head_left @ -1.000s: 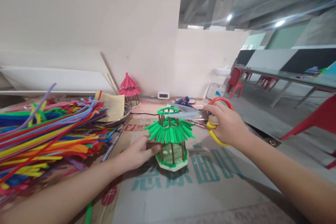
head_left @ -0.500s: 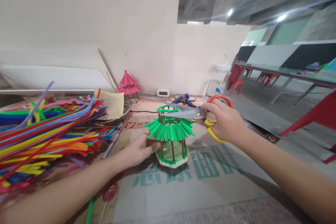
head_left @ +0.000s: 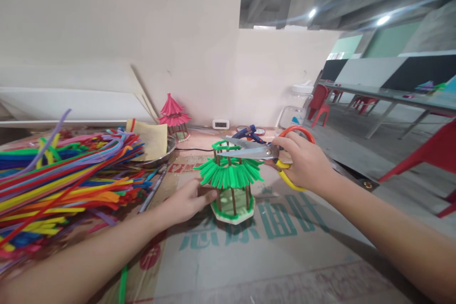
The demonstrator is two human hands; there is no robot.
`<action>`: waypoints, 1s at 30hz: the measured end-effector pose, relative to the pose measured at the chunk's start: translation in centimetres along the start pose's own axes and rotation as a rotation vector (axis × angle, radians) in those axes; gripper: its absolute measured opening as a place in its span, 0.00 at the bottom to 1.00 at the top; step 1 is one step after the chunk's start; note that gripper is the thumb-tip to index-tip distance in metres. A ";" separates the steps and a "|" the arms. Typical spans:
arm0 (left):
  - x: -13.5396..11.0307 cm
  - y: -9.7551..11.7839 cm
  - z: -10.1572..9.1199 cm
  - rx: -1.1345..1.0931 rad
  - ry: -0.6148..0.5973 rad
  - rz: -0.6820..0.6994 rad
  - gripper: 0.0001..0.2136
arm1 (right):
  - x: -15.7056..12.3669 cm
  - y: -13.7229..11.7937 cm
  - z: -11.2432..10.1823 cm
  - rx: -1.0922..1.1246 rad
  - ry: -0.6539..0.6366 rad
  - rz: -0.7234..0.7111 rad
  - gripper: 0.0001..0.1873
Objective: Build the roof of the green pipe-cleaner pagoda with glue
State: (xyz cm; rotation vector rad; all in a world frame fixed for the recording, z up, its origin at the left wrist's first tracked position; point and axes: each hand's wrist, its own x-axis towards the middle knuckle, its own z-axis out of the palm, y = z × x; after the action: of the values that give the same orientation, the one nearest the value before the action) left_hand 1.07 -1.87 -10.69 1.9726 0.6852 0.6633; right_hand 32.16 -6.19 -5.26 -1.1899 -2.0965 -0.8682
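Observation:
A small green pavilion model (head_left: 231,175) of pipe cleaners and brown posts stands on its pale octagonal base over the cardboard. My left hand (head_left: 192,202) grips it from the left, thumb at the posts beneath the fringed green roof; the other fingers are partly hidden behind it. In my right hand (head_left: 302,159) are scissors (head_left: 269,152) with one orange and one yellow handle loop. Their blades are parted and point left, at the posts and green ring of the pavilion's upper tier. Whether the blades touch it I cannot tell.
At left lies a big heap of coloured pipe cleaners (head_left: 71,175), beside a metal bowl (head_left: 171,147). Behind the pavilion are a pink pagoda model (head_left: 174,116), a small digital clock (head_left: 221,124), a blue glue gun (head_left: 249,134) and a clear jar (head_left: 297,104). Printed cardboard (head_left: 285,256) covers the tabletop.
The view has shifted very slightly. The scissors blades look a little closer together than before; my left hand keeps its grip on the pavilion.

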 end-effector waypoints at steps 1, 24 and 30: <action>0.0 0.0 0.0 -0.003 -0.002 0.003 0.28 | 0.0 0.0 0.1 0.004 -0.004 0.002 0.19; 0.0 0.7 0.1 -0.014 -0.022 -0.075 0.25 | -0.5 0.2 0.2 -0.118 0.043 -0.063 0.23; -0.2 -0.4 -0.1 0.037 -0.012 -0.104 0.24 | -1.1 0.3 0.3 -0.161 0.024 -0.066 0.18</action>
State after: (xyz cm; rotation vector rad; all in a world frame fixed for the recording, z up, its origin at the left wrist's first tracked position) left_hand 0.77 -1.85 -11.01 1.9589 0.7921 0.5793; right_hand 32.81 -6.42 -6.19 -1.1903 -2.0888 -1.0938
